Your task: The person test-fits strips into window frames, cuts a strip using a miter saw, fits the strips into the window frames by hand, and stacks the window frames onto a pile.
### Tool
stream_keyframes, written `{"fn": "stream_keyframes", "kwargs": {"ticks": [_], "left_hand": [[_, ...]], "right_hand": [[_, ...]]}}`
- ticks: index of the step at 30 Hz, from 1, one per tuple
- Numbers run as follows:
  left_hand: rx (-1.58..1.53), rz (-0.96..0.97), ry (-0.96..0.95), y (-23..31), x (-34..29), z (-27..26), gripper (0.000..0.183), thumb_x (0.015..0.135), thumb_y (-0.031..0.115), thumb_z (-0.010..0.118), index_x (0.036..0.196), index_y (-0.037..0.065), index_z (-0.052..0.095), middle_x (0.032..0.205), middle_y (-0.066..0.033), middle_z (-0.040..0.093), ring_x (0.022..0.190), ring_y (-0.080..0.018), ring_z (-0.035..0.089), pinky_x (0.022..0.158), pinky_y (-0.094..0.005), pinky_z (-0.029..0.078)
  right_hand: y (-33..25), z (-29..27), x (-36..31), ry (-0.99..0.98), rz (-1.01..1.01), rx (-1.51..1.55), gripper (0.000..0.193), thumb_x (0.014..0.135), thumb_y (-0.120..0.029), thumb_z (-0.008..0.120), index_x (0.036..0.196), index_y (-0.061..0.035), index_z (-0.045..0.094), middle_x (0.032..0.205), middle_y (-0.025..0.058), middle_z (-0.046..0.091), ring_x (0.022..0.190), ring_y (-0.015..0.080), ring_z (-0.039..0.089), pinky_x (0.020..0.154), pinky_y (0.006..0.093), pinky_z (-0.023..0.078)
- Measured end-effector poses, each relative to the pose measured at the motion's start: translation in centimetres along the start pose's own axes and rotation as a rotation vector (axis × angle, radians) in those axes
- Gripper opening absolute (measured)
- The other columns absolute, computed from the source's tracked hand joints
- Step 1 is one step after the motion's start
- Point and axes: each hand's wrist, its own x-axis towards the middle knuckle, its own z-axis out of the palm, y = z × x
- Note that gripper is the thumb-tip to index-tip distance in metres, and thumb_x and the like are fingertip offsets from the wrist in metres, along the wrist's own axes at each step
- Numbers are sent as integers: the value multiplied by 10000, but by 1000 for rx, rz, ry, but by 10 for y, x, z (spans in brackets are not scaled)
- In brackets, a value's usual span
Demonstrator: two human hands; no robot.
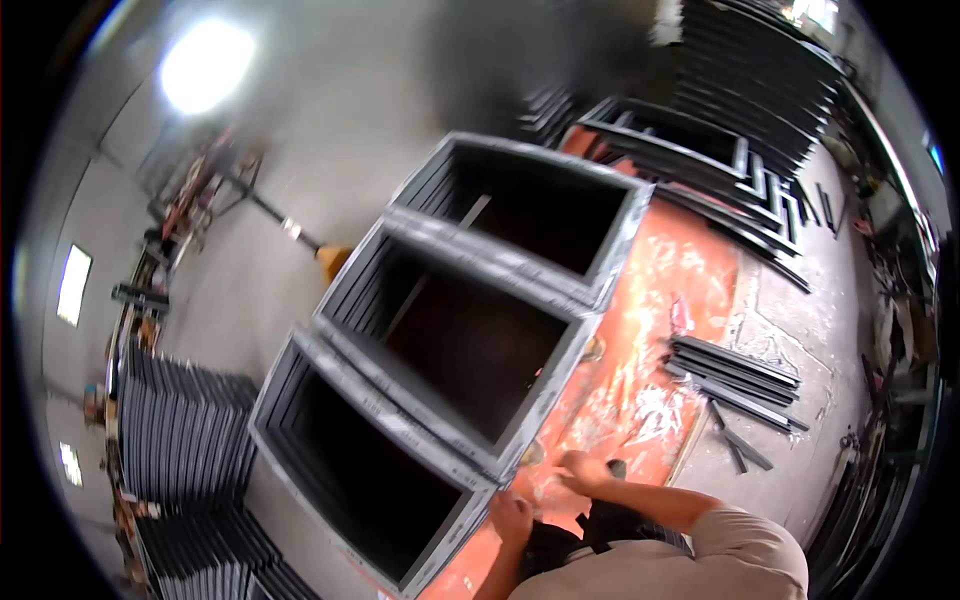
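Working beside the nearest stack of grey rectangular frames (450, 537), standing at left.
Holding the left hand (512, 517) curled just beside its right corner, the right hand (585, 473) part-closed above orange sheeting (640, 340); leaving any grip impossible to tell. Probably best keeping frame edges flush, avoiding pinching at corners.

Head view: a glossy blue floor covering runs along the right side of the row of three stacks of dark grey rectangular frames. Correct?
Not quite, the colour is wrong. The head view shows the glossy floor covering is orange-red; it does run along the right side of the three stacks of dark grey rectangular frames.
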Motion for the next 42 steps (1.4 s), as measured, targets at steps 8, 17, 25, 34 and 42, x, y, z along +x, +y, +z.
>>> {"fn": "stream_keyframes", "kwargs": {"ticks": [8, 17, 25, 34, 42], "left_hand": [[32, 210, 65, 88, 151, 39, 233, 746, 232, 642, 827, 15, 614, 907, -190, 628, 904, -381, 574, 792, -489, 470], [-32, 234, -284, 223, 253, 103, 272, 777, 311, 620, 863, 55, 656, 892, -173, 657, 904, -366, 596, 832, -455, 479], [55, 8, -595, 313, 432, 153, 342, 809, 367, 567, 927, 73, 697, 915, -200, 683, 924, -389, 643, 828, -475, 503], [-134, 179, -393, 475, 636, 154, 218, 826, 260, 588, 912, 72, 658, 919, -135, 683, 894, -327, 639, 774, -417, 510], [-150, 129, -527, 570, 666, 225, 249, 841, 295, 588, 927, 73, 657, 917, -166, 690, 897, -357, 655, 790, -457, 513]], "right_hand": [[301, -291, -250, 505, 909, -511, 244, 738, -262, 690, 871, -59, 678, 889, 172, 675, 839, 359, 654, 735, 440, 536], [366, -310, -187, 618, 1045, -82, 233, 819, -262, 600, 971, -109, 688, 942, 184, 682, 896, 384, 644, 777, 465, 515], [403, -328, -11, 254, 675, 110, 382, 812, -454, 641, 984, -122, 720, 938, 157, 695, 917, 353, 654, 813, 420, 513], [469, -409, 9, 764, 1025, 670, 169, 839, -138, 622, 821, 19, 683, 631, 81, 654, 552, 160, 633, 501, 289, 491], [554, -459, 34, 404, 1472, 951, 177, 775, -146, 697, 898, -20, 694, 676, 128, 664, 536, 222, 641, 519, 343, 536]]}}
